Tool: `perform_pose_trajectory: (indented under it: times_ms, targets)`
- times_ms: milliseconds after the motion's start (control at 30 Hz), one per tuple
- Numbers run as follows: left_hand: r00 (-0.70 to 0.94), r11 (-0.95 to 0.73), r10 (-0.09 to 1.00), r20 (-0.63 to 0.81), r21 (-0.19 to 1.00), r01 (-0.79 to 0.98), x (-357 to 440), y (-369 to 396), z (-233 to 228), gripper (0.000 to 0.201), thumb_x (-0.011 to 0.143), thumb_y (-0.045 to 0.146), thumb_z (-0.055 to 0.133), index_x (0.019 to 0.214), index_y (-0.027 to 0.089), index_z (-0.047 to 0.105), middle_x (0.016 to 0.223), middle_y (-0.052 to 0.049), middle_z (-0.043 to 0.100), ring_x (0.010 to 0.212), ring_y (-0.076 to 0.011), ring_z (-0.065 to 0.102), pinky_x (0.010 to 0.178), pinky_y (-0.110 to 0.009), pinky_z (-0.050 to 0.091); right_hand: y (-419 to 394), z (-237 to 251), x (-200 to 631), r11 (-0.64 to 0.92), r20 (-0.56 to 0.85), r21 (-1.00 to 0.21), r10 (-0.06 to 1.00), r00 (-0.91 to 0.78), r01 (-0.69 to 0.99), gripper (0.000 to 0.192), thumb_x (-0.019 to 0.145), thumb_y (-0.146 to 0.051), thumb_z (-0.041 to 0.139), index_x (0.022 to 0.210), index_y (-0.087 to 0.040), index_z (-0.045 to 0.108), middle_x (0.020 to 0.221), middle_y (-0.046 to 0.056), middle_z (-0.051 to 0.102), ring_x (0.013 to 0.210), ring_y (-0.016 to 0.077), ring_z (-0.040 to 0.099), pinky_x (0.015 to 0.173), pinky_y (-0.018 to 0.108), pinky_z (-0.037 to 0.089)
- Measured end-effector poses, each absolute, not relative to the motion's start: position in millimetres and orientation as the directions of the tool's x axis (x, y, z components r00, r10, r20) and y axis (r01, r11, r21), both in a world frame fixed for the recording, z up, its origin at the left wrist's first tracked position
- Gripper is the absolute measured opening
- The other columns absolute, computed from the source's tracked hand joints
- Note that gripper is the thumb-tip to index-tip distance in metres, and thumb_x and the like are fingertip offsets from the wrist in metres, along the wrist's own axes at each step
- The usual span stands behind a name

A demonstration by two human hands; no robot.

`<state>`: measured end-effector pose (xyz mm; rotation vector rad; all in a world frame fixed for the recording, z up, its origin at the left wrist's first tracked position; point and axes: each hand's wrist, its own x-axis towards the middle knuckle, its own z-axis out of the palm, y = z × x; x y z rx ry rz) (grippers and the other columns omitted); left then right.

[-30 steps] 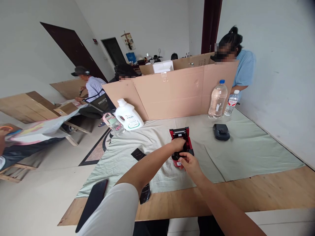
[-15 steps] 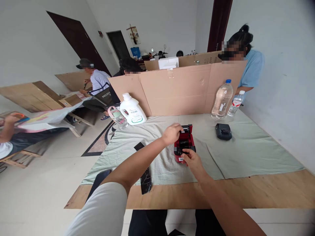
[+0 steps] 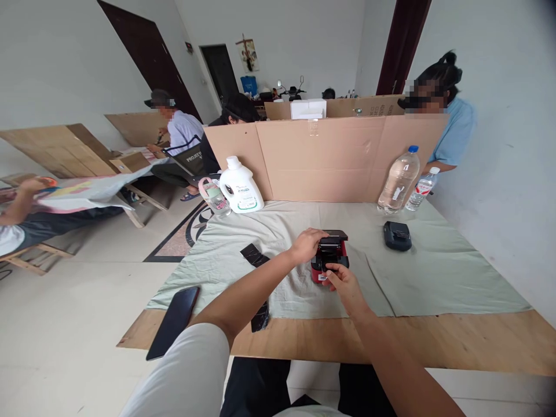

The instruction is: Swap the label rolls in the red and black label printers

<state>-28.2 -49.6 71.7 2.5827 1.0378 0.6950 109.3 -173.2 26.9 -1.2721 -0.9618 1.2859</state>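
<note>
I am holding a small red and black device [image 3: 329, 259] that is sitting on the pale green cloth [image 3: 434, 272] near the middle of the wooden table [image 3: 478, 341]. My left hand [image 3: 306, 244] is resting on its top left edge, fingers curled over the dark lid, which seems to be lying nearly flat, though the angle is too poor for me to be sure it is fully down. My right hand [image 3: 344, 282] is gripping the near front of the device, thumb and fingertips pinching its lower edge. A black strip [image 3: 254, 256] is lying on the cloth just left of my left forearm, and a dark phone [image 3: 174, 321] is sitting at the table's near left corner, overhanging the edge. A second, all-black device [image 3: 397, 236] is lying well apart to the right. Against the cardboard screen [image 3: 330, 159] are standing a white jug [image 3: 240, 186] and two clear bottles [image 3: 398, 180].
</note>
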Motion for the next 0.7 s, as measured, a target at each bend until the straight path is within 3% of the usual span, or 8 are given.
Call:
perform_pose_trajectory:
  times_ms: [333,400,467,533,600,700]
  targets:
    - [0.641,-0.744,0.665,0.382,0.405,0.531,-35,-73,42,0.033,0.086,0.010,0.040,0.104,0.018,0.066,0.113,-0.006,0.065,0.105,-0.0198,0.055,0.095,-0.039,0.044,-172,15,111,-0.134,-0.143,-0.987,0.984,0.108,-0.091,0.042,0.069,-0.049,0.065,0.097,-0.018,0.059,0.074,0.003,0.067,0.061,0.0167,0.062,0.051,0.027,0.043]
    - [0.628,-0.735,0.676,0.386,0.411,0.539,-36,-78,39,0.030,0.087,0.012,0.041,0.104,0.018,0.066,0.114,-0.006,0.064,0.105,-0.0203,0.054,0.095,-0.040,0.043,-171,17,119,-0.102,-0.101,-0.995,0.988,0.113,0.003,0.044,0.073,-0.051,0.061,0.103,-0.019,0.057,0.069,0.001,0.065,0.056,0.0162,0.060,0.051,0.028,0.045]
    - [0.610,-0.727,0.686,0.397,0.420,0.543,-35,-82,37,0.029,0.088,0.014,0.042,0.105,0.018,0.065,0.115,-0.007,0.064,0.105,-0.0203,0.054,0.096,-0.040,0.043,-168,21,129,-0.023,0.018,-0.976,0.983,0.183,0.216,0.046,0.079,-0.053,0.054,0.109,-0.018,0.056,0.066,0.000,0.062,0.057,0.0170,0.059,0.057,0.032,0.048]
    - [0.595,-0.720,0.693,0.407,0.432,0.543,-34,-84,35,0.029,0.089,0.016,0.041,0.106,0.018,0.065,0.115,-0.007,0.063,0.106,-0.0199,0.054,0.096,-0.040,0.042,-163,25,141,0.096,0.245,-0.860,0.940,0.240,0.501,0.048,0.083,-0.053,0.048,0.113,-0.017,0.058,0.078,0.006,0.064,0.073,0.0209,0.061,0.071,0.039,0.050]
    - [0.584,-0.713,0.701,0.410,0.441,0.546,-34,-86,35,0.030,0.091,0.018,0.039,0.107,0.019,0.065,0.115,-0.007,0.063,0.107,-0.0198,0.054,0.097,-0.040,0.042,-157,27,150,0.205,0.446,-0.659,0.881,0.157,0.723,0.052,0.083,-0.054,0.049,0.116,-0.015,0.058,0.107,0.014,0.062,0.100,0.0268,0.057,0.089,0.044,0.045]
    - [0.605,-0.714,0.699,0.381,0.424,0.558,-36,-88,37,0.033,0.093,0.026,0.037,0.112,0.017,0.063,0.120,-0.009,0.061,0.112,-0.0210,0.053,0.100,-0.041,0.040,-149,24,157,0.315,0.472,-0.409,0.876,-0.096,0.857,0.065,0.077,-0.057,0.057,0.124,-0.013,0.053,0.131,0.017,0.051,0.121,0.0317,0.044,0.100,0.047,0.037]
